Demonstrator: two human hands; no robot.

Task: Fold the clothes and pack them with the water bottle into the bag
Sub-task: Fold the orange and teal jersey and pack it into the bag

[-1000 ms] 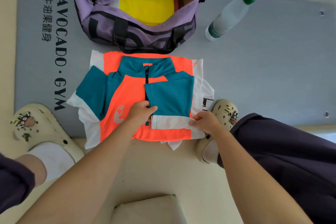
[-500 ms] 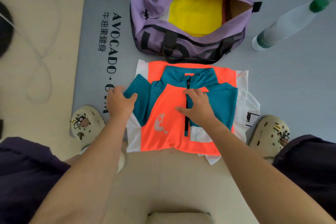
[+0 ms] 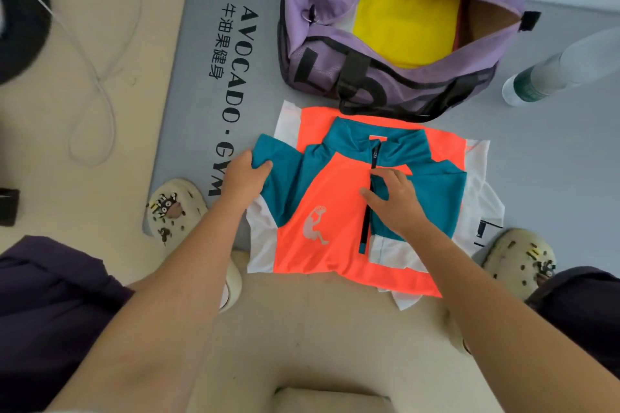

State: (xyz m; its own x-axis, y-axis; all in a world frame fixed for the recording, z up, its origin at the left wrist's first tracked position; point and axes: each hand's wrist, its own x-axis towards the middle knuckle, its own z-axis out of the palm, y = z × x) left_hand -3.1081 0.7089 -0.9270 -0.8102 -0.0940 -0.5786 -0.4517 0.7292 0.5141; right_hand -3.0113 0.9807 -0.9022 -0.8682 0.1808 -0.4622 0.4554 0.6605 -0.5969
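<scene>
While the left hand (image 3: 243,174) pinches the edge of the teal sleeve (image 3: 283,178) at the jersey's left side, the right hand (image 3: 392,201) lies on the folded half, fingers lightly bent over the zip (image 3: 367,208), pressing rather than grasping, though its thumb side is hard to read. The jersey (image 3: 335,221) lies flat between both hands, long axis running from the person toward the bag (image 3: 385,40), collar at the far end. So the unfolded sleeve belongs to the left hand, and the fold looks set to travel rightward to the zip line. Beyond, the bag gapes with something yellow (image 3: 406,27) inside; the water bottle (image 3: 563,67) lies off right, nearer the right hand.
</scene>
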